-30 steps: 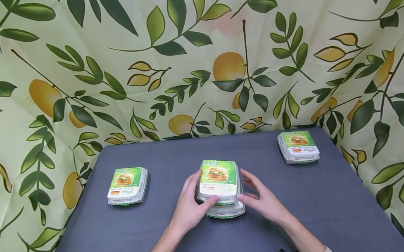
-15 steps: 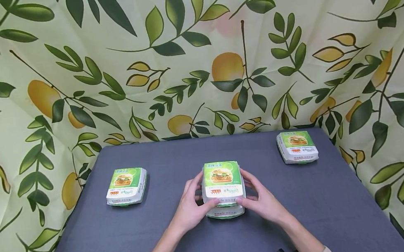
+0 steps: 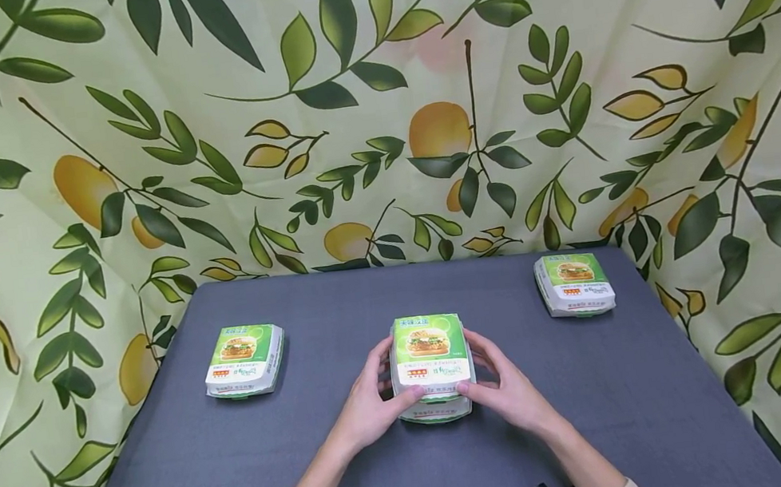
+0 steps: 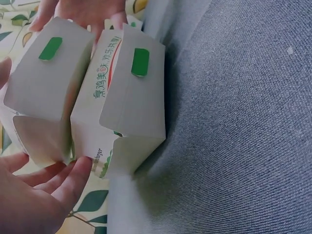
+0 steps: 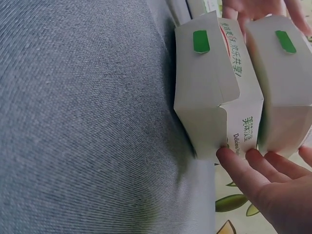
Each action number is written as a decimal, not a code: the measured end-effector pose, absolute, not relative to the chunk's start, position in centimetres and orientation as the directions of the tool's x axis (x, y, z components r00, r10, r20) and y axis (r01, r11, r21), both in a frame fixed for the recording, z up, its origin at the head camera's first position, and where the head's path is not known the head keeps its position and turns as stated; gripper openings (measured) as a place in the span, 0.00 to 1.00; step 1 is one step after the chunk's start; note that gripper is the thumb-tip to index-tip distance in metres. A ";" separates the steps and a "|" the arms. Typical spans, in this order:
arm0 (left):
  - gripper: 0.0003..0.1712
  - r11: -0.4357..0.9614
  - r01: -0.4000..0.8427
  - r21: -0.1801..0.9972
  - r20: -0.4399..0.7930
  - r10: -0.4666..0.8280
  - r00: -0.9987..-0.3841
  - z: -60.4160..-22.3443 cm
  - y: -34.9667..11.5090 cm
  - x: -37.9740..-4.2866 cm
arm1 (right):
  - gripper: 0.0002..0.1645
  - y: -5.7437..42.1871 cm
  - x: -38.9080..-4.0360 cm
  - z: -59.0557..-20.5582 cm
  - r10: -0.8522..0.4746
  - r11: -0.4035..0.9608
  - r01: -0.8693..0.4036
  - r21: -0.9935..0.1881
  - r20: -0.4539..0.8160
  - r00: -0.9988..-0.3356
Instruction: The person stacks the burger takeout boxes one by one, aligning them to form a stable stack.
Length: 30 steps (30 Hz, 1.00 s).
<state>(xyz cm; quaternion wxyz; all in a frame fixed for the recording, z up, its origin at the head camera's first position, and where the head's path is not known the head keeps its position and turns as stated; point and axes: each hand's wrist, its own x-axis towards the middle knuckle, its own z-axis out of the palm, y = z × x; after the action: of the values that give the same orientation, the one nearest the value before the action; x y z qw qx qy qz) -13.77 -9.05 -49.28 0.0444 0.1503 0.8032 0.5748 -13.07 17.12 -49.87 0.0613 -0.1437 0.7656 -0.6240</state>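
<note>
Two burger boxes are stacked at the middle of the table, each white with green. The upper box (image 3: 430, 347) has a burger picture on its lid and sits squarely over the lower box (image 3: 435, 410). My left hand (image 3: 371, 405) holds the upper box's left side, thumb at the front edge. Opposite it, my right hand (image 3: 508, 391) grips the right side the same way. In the left wrist view, fingertips (image 4: 80, 168) reach the seam between the boxes. The right wrist view has the lower box (image 5: 204, 78) on the cloth, with right-hand fingers touching its side.
Another burger box (image 3: 245, 360) lies on the table to the left. One more box (image 3: 574, 283) stands at the back right. Grey-blue cloth covers the table (image 3: 171, 477), and a leaf-printed curtain (image 3: 376, 116) hangs behind it.
The upper box was tilted and offset to the left over the lower one; it has shifted right and come down level on top. Both hands stay at its sides.
</note>
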 end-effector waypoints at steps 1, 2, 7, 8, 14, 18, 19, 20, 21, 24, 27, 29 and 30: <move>0.50 0.297 0.188 0.936 0.099 0.292 -0.951 -49.3 -9.0 -13.8 | 0.48 17.1 -13.0 -49.9 -0.295 0.177 -0.144 -0.974 0.087 -0.952; 0.51 0.298 0.182 0.937 0.093 0.291 -0.952 -49.2 -8.9 -13.8 | 0.48 17.1 -13.0 -49.9 -0.293 0.175 -0.144 -0.974 0.088 -0.952; 0.54 0.311 0.161 0.937 0.069 0.288 -0.955 -48.8 -8.6 -13.8 | 0.47 17.2 -12.9 -49.9 -0.287 0.171 -0.140 -0.975 0.087 -0.954; 0.55 0.313 0.158 0.936 0.065 0.289 -0.955 -48.7 -8.6 -13.8 | 0.47 17.3 -12.9 -49.9 -0.287 0.170 -0.143 -0.975 0.089 -0.954; 0.57 0.349 0.151 0.925 0.046 0.290 -0.956 -48.4 -8.4 -13.8 | 0.47 17.5 -12.7 -49.9 -0.285 0.164 -0.158 -0.974 0.107 -0.953; 0.58 0.357 0.155 0.921 0.049 0.290 -0.956 -48.4 -8.4 -13.9 | 0.47 17.6 -12.6 -49.9 -0.282 0.165 -0.169 -0.972 0.118 -0.952; 0.59 0.352 0.159 0.922 0.052 0.296 -0.954 -48.4 -8.3 -14.0 | 0.47 17.6 -12.6 -49.9 -0.281 0.163 -0.171 -0.972 0.121 -0.952; 0.59 0.342 0.165 0.925 0.058 0.302 -0.952 -48.4 -8.3 -14.1 | 0.47 17.6 -12.5 -49.9 -0.280 0.160 -0.173 -0.972 0.123 -0.952; 0.60 0.335 0.170 0.927 0.062 0.310 -0.949 -48.4 -8.3 -14.2 | 0.47 17.6 -12.5 -49.9 -0.280 0.158 -0.173 -0.972 0.124 -0.952; 0.63 0.323 0.177 0.930 0.066 0.327 -0.943 -48.5 -8.3 -14.5 | 0.47 17.5 -12.5 -50.0 -0.287 0.150 -0.172 -0.974 0.123 -0.950; 0.67 0.324 0.165 0.931 0.054 0.324 -0.945 -48.6 -8.3 -14.7 | 0.48 17.2 -12.5 -50.1 -0.294 0.148 -0.165 -0.975 0.116 -0.949; 0.70 0.324 0.160 0.932 0.051 0.320 -0.946 -48.7 -8.2 -14.8 | 0.48 17.1 -12.6 -50.1 -0.292 0.148 -0.159 -0.976 0.110 -0.950; 0.70 0.328 0.158 0.932 0.049 0.318 -0.947 -48.7 -8.1 -14.8 | 0.48 17.1 -12.6 -50.1 -0.288 0.150 -0.154 -0.977 0.106 -0.952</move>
<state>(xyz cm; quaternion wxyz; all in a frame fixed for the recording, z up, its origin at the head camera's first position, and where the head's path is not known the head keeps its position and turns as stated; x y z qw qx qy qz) -14.80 -8.15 -48.73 0.0711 0.1465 0.8116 0.5610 -12.56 17.10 -50.11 0.0526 -0.1462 0.7565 -0.6353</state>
